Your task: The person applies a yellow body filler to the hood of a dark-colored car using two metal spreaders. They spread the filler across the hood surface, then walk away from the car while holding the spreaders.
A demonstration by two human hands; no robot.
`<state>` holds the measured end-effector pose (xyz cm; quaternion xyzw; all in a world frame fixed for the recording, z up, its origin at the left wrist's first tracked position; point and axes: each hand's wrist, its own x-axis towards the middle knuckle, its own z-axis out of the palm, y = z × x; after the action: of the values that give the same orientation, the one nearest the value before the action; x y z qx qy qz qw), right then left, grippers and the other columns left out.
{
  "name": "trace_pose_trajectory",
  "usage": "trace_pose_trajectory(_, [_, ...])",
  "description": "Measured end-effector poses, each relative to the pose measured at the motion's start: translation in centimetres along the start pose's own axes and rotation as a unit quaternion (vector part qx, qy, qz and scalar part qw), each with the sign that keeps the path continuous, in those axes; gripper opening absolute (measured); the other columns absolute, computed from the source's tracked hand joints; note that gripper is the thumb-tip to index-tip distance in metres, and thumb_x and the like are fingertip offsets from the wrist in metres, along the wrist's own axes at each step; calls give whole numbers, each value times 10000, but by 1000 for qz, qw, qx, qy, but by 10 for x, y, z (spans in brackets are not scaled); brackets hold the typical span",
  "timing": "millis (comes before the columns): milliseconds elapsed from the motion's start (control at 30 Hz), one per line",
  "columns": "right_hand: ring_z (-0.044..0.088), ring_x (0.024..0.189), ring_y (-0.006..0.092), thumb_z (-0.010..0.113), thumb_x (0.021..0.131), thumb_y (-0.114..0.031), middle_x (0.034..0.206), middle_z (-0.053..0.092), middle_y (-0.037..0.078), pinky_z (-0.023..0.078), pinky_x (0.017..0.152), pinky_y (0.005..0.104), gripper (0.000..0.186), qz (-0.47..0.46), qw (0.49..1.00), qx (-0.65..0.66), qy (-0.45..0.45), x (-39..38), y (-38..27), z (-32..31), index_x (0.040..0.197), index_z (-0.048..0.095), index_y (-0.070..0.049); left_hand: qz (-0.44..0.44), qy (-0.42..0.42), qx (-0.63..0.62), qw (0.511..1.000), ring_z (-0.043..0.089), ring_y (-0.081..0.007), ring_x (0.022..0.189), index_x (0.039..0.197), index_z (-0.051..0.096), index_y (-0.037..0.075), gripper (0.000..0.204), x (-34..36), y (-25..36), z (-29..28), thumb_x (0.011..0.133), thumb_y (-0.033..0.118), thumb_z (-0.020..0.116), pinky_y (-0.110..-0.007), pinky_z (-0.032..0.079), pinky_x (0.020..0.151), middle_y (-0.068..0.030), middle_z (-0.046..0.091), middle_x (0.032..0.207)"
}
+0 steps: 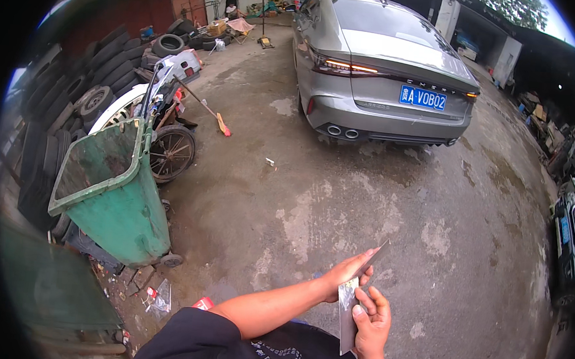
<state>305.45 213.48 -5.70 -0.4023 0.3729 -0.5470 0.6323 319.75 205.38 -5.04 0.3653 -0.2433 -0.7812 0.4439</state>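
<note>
My left hand is closed on a thin dark flat blade, seen nearly edge-on and pointing up to the right. Just below it, my right hand grips a flat grey rectangular plate between thumb and fingers. Pale yellowish-white paste or residue covers the plate's upper end, close to the left hand. The two flat pieces meet or overlap near the left palm; whether they touch, I cannot tell. Both look like putty scrapers. They are held in front of my dark shirt, above the concrete ground.
A grey car stands ahead with its rear toward me. To the left are a green wheeled bin, a spoked wheel, a broom and stacked tyres. Another car's front shows at the right edge. Litter lies below the bin.
</note>
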Motion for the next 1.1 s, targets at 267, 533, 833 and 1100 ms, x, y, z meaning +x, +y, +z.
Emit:
trace_pose_trajectory(267, [544, 675, 55, 695, 848, -104, 1197, 633, 82, 420, 478, 168, 570, 12, 1000, 18, 0, 60, 24, 47, 1340, 409, -83, 294, 168, 305, 890, 548, -210, 920, 1457, 407, 160, 508, -5, 29, -66, 1014, 409, 426, -336, 445, 844, -105, 531, 996])
trace_pose_trajectory(533, [526, 577, 37, 646, 877, -65, 1212, 638, 68, 408, 433, 144, 462, 16, 995, 52, -78, 173, 41, 182, 1289, 439, -80, 365, 302, 353, 807, 581, -321, 852, 1466, 375, 137, 594, -48, 107, -183, 960, 407, 530, -387, 488, 772, -167, 474, 1051])
trace_pose_trajectory(833, [322, 428, 16, 624, 881, -63, 1287, 594, 81, 273, 341, 153, 428, 43, 998, 9, -37, 218, 76, 253, 1277, 462, -87, 376, 255, 371, 810, 564, -322, 882, 1494, 279, 75, 664, -51, 154, -269, 942, 277, 588, -368, 470, 797, -180, 477, 1076])
trace_pose_trajectory(1100, [560, 1168, 214, 654, 838, -31, 1260, 595, 161, 409, 1040, 358, 521, -45, 994, -95, -36, 190, 100, 256, 1313, 441, -1, 400, 84, -48, 911, 483, -160, 1232, 1444, 338, 0, 511, -20, 193, -295, 969, 86, 504, -303, 379, 1043, -112, 470, 1401])
